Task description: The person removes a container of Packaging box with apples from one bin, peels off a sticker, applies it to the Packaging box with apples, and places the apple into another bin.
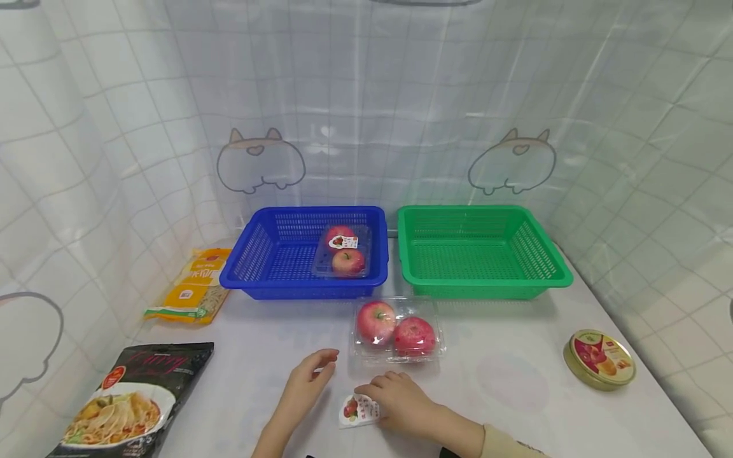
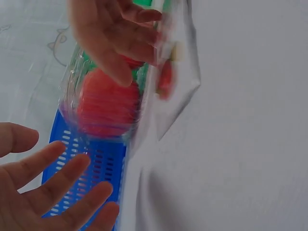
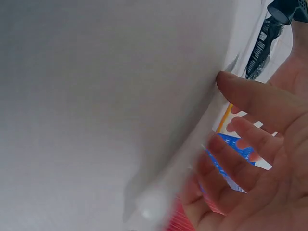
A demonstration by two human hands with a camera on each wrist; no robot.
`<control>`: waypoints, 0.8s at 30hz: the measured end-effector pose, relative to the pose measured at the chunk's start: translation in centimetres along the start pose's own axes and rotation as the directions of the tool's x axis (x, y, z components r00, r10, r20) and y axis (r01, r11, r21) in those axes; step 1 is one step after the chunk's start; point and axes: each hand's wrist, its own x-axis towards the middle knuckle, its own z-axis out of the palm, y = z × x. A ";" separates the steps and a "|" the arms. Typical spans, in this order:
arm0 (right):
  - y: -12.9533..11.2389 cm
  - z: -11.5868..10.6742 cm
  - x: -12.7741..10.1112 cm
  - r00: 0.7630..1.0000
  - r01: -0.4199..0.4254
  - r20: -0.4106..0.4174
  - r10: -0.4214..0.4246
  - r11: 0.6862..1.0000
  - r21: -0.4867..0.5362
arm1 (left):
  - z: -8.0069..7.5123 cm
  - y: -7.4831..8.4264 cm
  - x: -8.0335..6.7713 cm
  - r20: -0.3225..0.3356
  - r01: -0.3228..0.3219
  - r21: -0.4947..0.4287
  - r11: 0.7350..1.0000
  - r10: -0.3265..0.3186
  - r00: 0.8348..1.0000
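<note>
In the head view a white apple label (image 1: 357, 410) with a red apple picture is at the front of the table. My right hand (image 1: 403, 404) grips it, fingers curved over its top edge and thumb at its lower right corner. My left hand (image 1: 306, 385) is raised to the label's left, fingers loosely bent and holding nothing. Behind both hands sits a clear plastic box (image 1: 397, 327) with two red apples inside. The left wrist view shows the label (image 2: 180, 72) tilted beside the right-hand fingers. In the right wrist view the thumb (image 3: 250, 98) is spread from the fingers.
At the back stand a blue basket (image 1: 312, 292), holding another labelled apple box (image 1: 343, 251), and a green basket (image 1: 487, 289). On the left lie a yellow packet (image 1: 195, 286) and a black food packet (image 1: 134, 397). A round tin (image 1: 599, 359) is at right.
</note>
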 end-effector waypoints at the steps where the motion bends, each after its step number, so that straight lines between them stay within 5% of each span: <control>1: 0.0 0.0 0.0 1.000 -0.004 0.003 0.004 1.000 0.010 | 0.1 0.0 0.0 0.019 -0.005 -0.005 1.000 0.005 1.000; 6: 0.0 -0.4 0.1 1.000 -0.016 0.022 0.013 0.994 0.109 | 0.2 0.2 -0.2 0.181 -0.011 -0.036 0.999 0.017 0.983; 13: 0.3 -0.6 0.2 0.999 -0.035 0.043 0.024 0.966 0.255 | 0.3 0.3 -0.4 0.390 0.019 -0.086 0.996 0.017 0.921; 18: 0.6 -0.8 0.0 0.999 -0.038 0.010 0.037 0.945 0.325 | 0.5 0.1 -0.6 0.454 0.056 -0.146 0.988 0.017 0.891; 24: 1.1 -1.3 -0.1 0.997 -0.066 -0.011 0.077 0.909 0.412 | 1.1 0.1 -0.6 0.471 0.072 -0.219 0.973 0.041 0.881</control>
